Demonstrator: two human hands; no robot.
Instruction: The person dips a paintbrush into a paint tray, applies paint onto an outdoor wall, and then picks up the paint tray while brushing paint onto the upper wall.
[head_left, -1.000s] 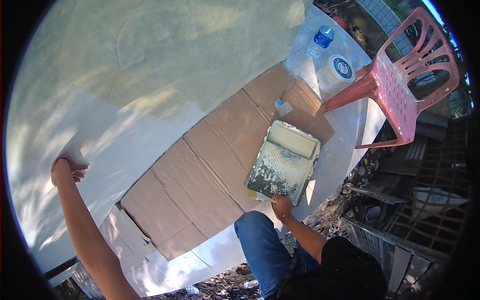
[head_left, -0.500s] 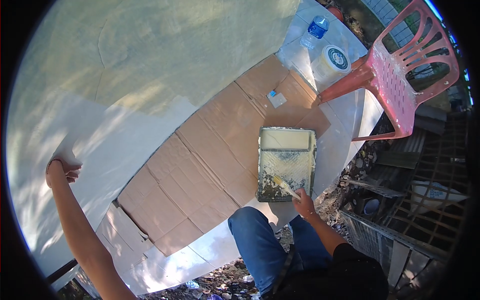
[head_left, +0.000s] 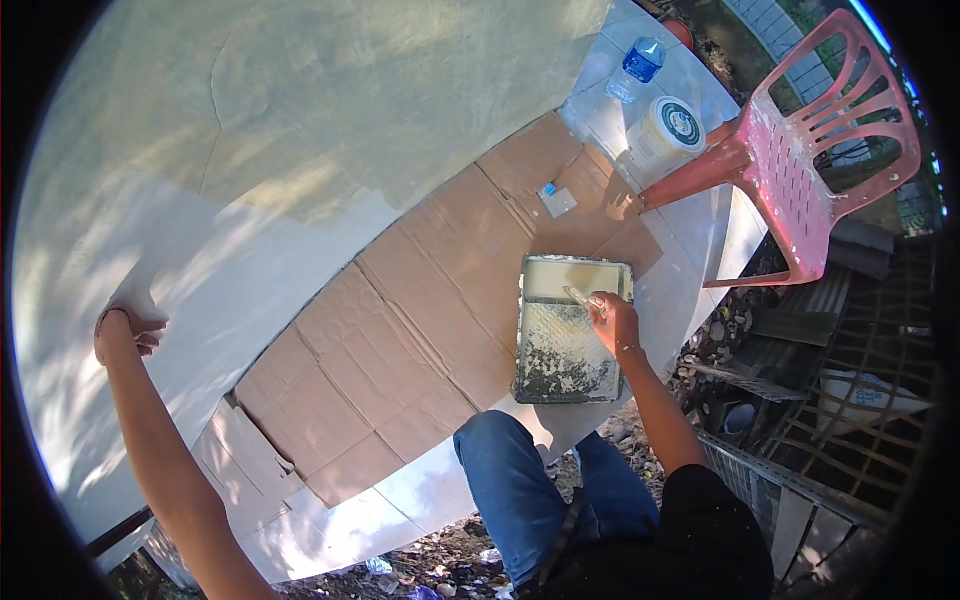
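My right hand (head_left: 615, 325) is closed round the handle of a paintbrush (head_left: 581, 297). Its bristle end reaches into the cream paint (head_left: 560, 274) in the well of a black paint tray (head_left: 572, 350). The bristles themselves are hard to make out. Paint smears cover the tray's ribbed slope. At the far left, my left hand (head_left: 135, 332) rests against the partly painted wall (head_left: 330, 130), fingers loosely bent and apart, with nothing visible in them. The wall is white low down and greenish-yellow above.
Flattened cardboard (head_left: 400, 320) covers the tiled ledge along the wall. Beyond the tray stand a lidded paint tub (head_left: 663, 138), a water bottle (head_left: 636, 68) and a paint-spattered red plastic chair (head_left: 785, 160). A wire-mesh crate (head_left: 750, 490) sits at the lower right.
My right hand has moved up along the tray, carrying the paintbrush from the ribbed slope to the paint well. My left hand stays at the wall.
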